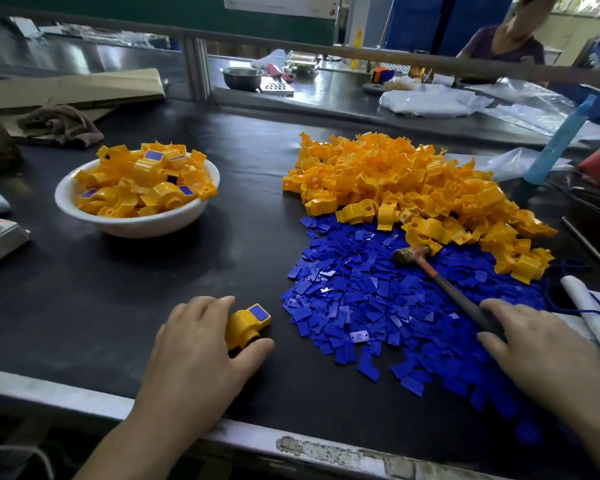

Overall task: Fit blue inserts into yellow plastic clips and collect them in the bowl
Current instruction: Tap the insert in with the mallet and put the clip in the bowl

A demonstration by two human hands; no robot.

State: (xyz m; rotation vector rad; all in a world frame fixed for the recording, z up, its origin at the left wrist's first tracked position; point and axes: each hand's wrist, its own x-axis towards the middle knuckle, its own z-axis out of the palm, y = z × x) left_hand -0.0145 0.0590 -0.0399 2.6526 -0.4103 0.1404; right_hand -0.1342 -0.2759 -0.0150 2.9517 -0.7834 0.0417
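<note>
My left hand [194, 355] holds a yellow clip [245, 325] on the black tabletop, thumb and fingers curled round it; a blue insert shows in its top face. My right hand [541, 351] lies over the handle of a small hammer [440, 278], fingers closing on the grip, on top of the pile of blue inserts [378, 306]. Behind that pile lies a heap of yellow clips [406, 181]. At the left stands a white bowl [136, 223] full of yellow clips, some showing blue inserts.
Cardboard [73, 88] and a rag [59, 123] lie at the far left. A rolled paper with blue string [589, 317] sits at the right edge. Beyond a rail, another person [506, 39] works at a second bench with a metal bowl [241, 77] and plastic bags [433, 98].
</note>
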